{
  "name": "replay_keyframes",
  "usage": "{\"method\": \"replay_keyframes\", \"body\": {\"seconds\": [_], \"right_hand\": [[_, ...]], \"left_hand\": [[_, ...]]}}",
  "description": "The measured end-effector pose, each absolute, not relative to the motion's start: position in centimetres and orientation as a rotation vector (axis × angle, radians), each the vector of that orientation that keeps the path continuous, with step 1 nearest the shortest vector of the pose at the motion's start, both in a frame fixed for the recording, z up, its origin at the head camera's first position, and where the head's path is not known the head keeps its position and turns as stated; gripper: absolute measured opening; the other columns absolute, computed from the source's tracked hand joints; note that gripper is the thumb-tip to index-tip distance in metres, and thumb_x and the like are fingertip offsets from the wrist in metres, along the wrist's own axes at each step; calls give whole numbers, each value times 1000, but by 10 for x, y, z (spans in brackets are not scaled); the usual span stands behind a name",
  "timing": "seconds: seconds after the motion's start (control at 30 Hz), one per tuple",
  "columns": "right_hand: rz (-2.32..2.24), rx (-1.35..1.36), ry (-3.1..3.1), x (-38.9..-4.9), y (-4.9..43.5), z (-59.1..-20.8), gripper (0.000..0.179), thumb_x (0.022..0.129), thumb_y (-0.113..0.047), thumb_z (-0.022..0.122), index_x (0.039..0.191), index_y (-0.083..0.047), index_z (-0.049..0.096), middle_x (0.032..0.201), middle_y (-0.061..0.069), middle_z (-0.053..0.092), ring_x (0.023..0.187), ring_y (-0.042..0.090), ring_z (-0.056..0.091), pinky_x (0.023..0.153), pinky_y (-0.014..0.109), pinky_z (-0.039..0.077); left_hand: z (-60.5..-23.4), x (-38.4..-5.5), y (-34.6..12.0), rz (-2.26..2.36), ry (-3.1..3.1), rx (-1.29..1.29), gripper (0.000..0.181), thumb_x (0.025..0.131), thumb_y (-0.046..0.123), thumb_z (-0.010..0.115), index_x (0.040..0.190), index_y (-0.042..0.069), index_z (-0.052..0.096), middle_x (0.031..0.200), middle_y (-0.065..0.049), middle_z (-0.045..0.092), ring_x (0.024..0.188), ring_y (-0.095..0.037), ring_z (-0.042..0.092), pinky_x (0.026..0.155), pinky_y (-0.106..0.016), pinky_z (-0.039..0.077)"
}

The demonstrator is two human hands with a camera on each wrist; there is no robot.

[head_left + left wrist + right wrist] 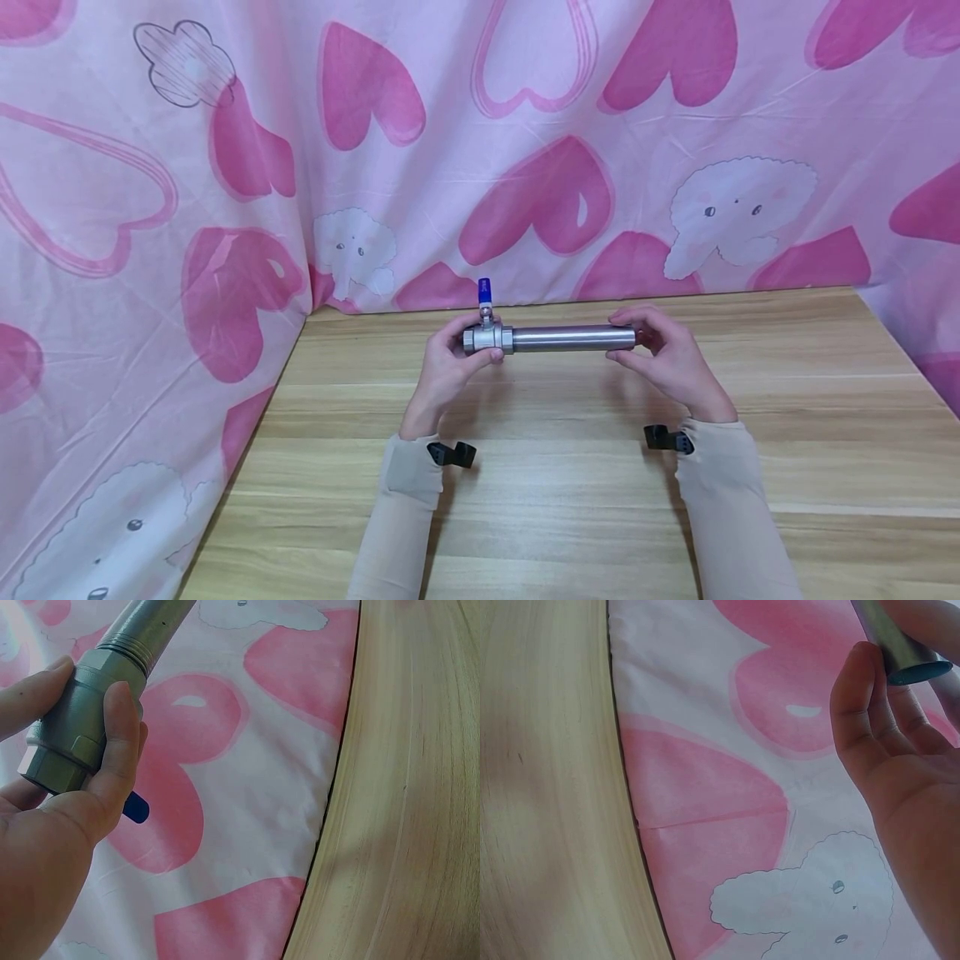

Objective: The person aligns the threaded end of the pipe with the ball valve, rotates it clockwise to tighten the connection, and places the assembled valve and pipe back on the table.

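Observation:
A metal ball valve (pixel 489 337) with a blue lever handle (pixel 484 292) is joined to a long steel pipe (pixel 573 337). Both hands hold the joined piece level above the table. My left hand (pixel 444 372) grips the valve body, thumb in front and fingers behind. In the left wrist view, a few threads of the pipe (pixel 157 626) show beside the valve's hex end (pixel 56 769). My right hand (pixel 678 362) pinches the far end of the pipe between thumb and fingers. The right wrist view shows that end of the pipe (pixel 900 645) as an open, hollow mouth.
Below the hands lies a wood-grain table (pixel 555 500). A pink curtain (pixel 442 192) with hearts and white cartoon animals hangs along the table's back and left edges. Black wrist mounts (pixel 452 454) sit on both beige sleeves (pixel 401 525).

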State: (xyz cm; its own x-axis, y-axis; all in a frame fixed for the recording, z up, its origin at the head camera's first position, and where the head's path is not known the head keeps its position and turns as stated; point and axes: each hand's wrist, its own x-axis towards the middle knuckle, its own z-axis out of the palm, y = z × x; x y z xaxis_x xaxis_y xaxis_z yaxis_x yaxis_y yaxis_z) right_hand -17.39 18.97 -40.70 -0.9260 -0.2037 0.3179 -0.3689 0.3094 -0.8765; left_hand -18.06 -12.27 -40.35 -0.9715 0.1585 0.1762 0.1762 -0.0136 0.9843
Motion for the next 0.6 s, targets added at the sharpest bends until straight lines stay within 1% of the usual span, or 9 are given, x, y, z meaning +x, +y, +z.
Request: {"method": "replay_keyframes", "body": {"seconds": [0.2, 0.47, 0.6], "right_hand": [[1687, 536, -2409, -174, 189, -407, 42, 78, 3, 76, 117, -4, 61, 118, 9, 57, 94, 11, 56, 84, 9, 50], [1690, 526, -2408, -174, 188, -406, 41, 78, 2, 76, 115, -6, 62, 116, 10, 58, 95, 12, 57, 86, 9, 50], [1691, 524, -2411, -173, 188, -405, 39, 78, 2, 76, 114, -6, 62, 116, 11, 59, 95, 11, 57, 86, 9, 50]], "left_hand": [[-403, -181, -123, -2201, -2197, -368, 56, 75, -5, 77, 127, 3, 58, 127, -18, 62, 107, -21, 61, 92, -24, 54], [-403, -181, -123, -2174, -2186, -401, 56, 74, -7, 76, 127, 0, 58, 127, -21, 61, 105, -19, 61, 92, -23, 53], [-404, -181, -123, -2169, -2196, -398, 56, 74, -7, 76, 127, 1, 58, 127, -21, 61, 104, -18, 61, 91, -22, 54]]}}
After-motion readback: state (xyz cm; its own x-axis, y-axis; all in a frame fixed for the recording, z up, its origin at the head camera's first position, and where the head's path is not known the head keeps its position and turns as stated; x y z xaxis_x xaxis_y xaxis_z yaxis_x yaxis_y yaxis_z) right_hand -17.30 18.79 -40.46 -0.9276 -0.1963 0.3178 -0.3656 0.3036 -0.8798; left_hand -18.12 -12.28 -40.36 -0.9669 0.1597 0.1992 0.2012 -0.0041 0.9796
